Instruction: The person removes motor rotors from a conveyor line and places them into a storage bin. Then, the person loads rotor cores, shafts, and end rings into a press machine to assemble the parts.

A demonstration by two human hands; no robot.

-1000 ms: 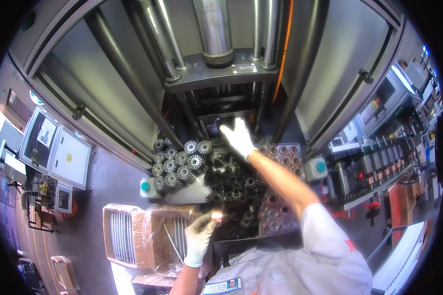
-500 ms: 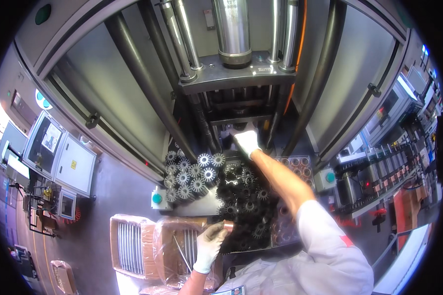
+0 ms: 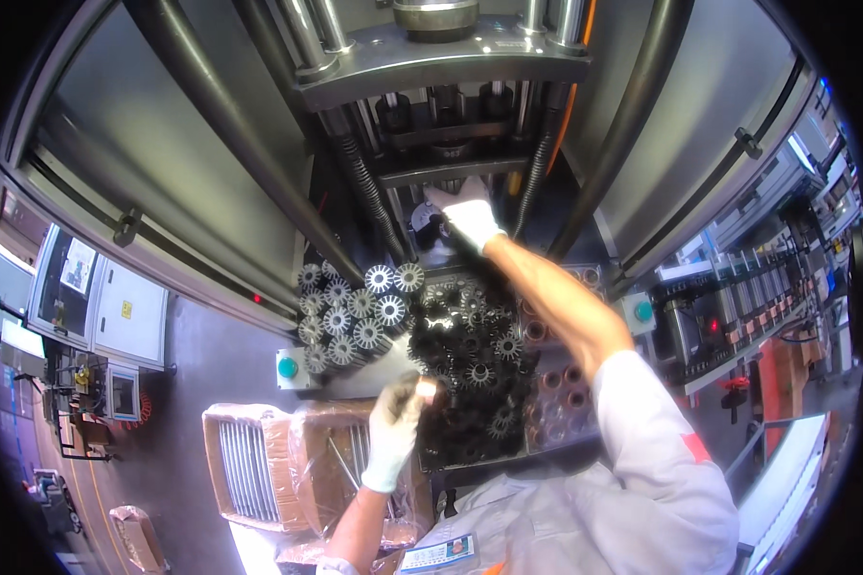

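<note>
My left hand (image 3: 395, 422), in a white glove with dark-stained fingers, is closed on a small copper-coloured cylinder (image 3: 426, 389) above the front of the parts table. My right hand (image 3: 467, 212), gloved too, reaches into the opening of the press (image 3: 441, 69). Beside its fingers sits a round silver part (image 3: 424, 217) on the press bed. Glare and shadow hide what the right fingers touch or hold. Slotted metal rotor cores (image 3: 361, 303) stand grouped on the left of the table, and a dark heap of similar cores (image 3: 479, 374) fills the middle.
Copper rings (image 3: 551, 379) lie in trays on the right. Green buttons (image 3: 288, 366) flank the table. Plastic-lined cartons (image 3: 249, 470) of metal rods stand at the front left. Guide columns (image 3: 230, 115) rise on both sides of the press.
The view has tilted downward and nearer the table. My right hand stays inside the press, its fingers now beside the round silver part. My left hand still holds the copper cylinder, slightly raised.
</note>
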